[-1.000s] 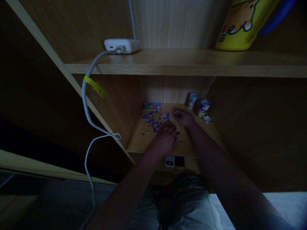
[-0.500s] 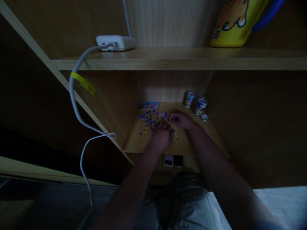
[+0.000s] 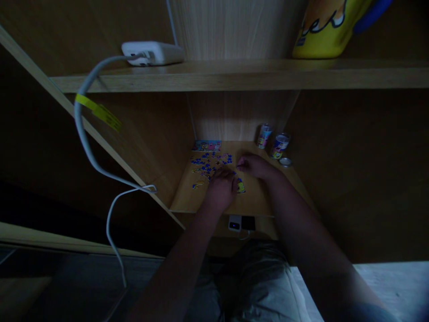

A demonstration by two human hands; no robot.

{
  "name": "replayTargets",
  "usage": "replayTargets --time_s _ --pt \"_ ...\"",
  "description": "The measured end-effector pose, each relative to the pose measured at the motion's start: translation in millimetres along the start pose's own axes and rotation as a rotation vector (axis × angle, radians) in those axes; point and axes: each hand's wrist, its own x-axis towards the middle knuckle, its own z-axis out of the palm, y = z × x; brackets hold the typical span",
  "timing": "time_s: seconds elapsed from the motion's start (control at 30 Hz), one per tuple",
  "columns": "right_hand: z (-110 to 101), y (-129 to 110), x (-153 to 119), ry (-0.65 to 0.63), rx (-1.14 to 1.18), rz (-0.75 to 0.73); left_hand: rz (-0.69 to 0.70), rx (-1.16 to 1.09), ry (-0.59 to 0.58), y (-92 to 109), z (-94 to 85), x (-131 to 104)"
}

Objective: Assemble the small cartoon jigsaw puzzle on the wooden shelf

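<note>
Many small blue, yellow and pinkish jigsaw puzzle pieces [image 3: 205, 166] lie spread on the lower shelf board. My left hand [image 3: 221, 188] is over their right side, its fingers curled downward. What those fingertips hold, if anything, is hidden. Beside it, a small joined puzzle section [image 3: 241, 186] with a yellow figure lies flat, partly covered by the left hand. My right hand [image 3: 254, 166] is just to the right of the pieces, thumb and fingers pinched on what looks like a small dark puzzle piece. A colourful picture card [image 3: 207, 146] lies behind the pieces.
Two printed cans [image 3: 264, 136] [image 3: 280, 146] stand at the back right, with a round metal lid [image 3: 285, 162] beside them. Above is an upper shelf [image 3: 234, 81] with a white power adapter [image 3: 156, 52], a hanging cable [image 3: 87, 147] and a yellow mug [image 3: 317, 42]. Small devices [image 3: 235, 223] lie below.
The camera view has shifted slightly. My left hand has moved a little leftward, showing more of the joined section. My right hand stays pinched in about the same place.
</note>
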Motion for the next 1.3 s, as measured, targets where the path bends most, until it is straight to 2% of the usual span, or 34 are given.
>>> replayTargets --time_s 0.13,0.23,0.33,0.43,0.8,1.0,1.17,1.3 --pt "-4.5 -5.3 -4.3 0.033 0.082 0.084 0.003 -0.028 -0.011 -1.9 0.5 0.8" --pt "-7.4 -10.0 -6.5 0.046 0.275 0.175 0.001 -0.045 -0.013 -1.8 1.1 1.7" --pt "-9.6 -15.0 -8.2 -0.024 0.503 0.280 -0.013 -0.059 -0.022 -0.9 0.5 1.7" --pt "-10.7 -18.1 -10.2 -0.081 0.618 0.356 -0.007 -0.067 -0.029 0.0 -1.5 1.3" --pt "-14.3 -18.5 -11.6 -0.151 0.554 0.416 -0.002 -0.086 0.001 -3.2 3.7 0.3" --pt "-14.4 -21.5 -13.9 -0.153 0.673 0.428 0.014 -0.067 -0.020 -1.8 -3.1 -2.1" --pt "-17.3 -18.3 -13.6 -0.179 0.526 0.393 -0.006 -0.077 -0.070 -2.0 -6.5 -3.1" --pt "-16.7 -18.8 -13.0 -0.193 0.551 0.377 -0.011 -0.072 -0.079 -2.9 -5.8 -2.5"
